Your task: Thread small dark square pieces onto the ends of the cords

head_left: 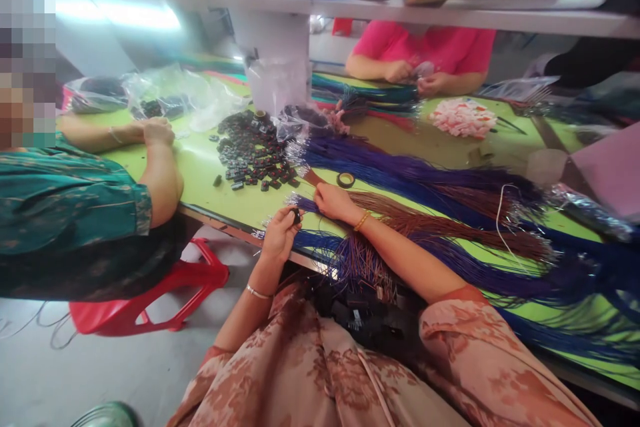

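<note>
My left hand [281,232] pinches a small black plastic connector housing [295,216] above the table's near edge. Just to its right, my right hand [334,203] has its fingers closed at the end of a bundle of brown wires [395,205]. Whatever lies between those fingertips is too small to make out. Blue wires [315,239] with silvery metal tips lie under and beside both hands. A heap of black connector housings [255,150] spreads on the green tabletop beyond my left hand. A roll of tape [345,179] lies beyond my right hand.
Thick blue and purple wire bundles [400,163] run along the right. Co-workers sit at left, on a red stool [165,287], and opposite, in a pink shirt [380,47]. A loaded shelf [450,17] crosses above. Pale pink pieces [463,117] are piled at the back.
</note>
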The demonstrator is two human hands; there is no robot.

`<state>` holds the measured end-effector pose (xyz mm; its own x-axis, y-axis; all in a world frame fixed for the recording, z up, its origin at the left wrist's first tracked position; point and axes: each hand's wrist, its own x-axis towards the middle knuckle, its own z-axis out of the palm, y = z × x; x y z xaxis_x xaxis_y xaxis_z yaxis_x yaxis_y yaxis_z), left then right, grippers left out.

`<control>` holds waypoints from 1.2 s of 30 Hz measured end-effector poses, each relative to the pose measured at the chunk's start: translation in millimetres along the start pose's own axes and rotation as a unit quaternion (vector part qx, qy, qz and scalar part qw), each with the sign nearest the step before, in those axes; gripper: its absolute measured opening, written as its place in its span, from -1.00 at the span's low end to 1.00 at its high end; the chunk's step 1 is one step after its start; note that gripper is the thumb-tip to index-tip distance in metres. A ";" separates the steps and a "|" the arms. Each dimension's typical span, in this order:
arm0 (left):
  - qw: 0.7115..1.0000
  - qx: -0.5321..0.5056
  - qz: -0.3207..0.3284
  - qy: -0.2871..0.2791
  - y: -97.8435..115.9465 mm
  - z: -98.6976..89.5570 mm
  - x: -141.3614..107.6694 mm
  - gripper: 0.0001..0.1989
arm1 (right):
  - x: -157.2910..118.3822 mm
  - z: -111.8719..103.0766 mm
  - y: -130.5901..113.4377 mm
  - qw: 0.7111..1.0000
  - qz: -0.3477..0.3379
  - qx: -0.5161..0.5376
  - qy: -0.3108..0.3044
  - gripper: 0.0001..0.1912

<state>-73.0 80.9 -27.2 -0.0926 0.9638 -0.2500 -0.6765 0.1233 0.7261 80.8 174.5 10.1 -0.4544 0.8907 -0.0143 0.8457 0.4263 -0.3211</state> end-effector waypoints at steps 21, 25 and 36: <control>1.000 -0.028 0.005 0.000 -1.2 -1.8 -0.2 -0.83 | -34.2 -0.6 -28.8 0.954 -0.097 0.270 0.085 -0.82; 1.000 -0.027 0.003 -0.004 -1.4 -2.2 0.1 -0.82 | -37.7 1.8 -29.2 0.959 -0.100 0.250 0.087 -0.87; 1.000 -0.015 0.007 -0.008 -2.0 -2.2 0.0 -0.82 | -42.4 3.8 -34.5 0.977 -0.092 0.171 0.084 -0.89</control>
<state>-73.3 80.2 -30.1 -0.0900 0.9690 -0.2300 -0.6968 0.1038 0.7098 69.8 121.5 18.1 -0.5138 0.8291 0.2206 0.5977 0.5303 -0.6012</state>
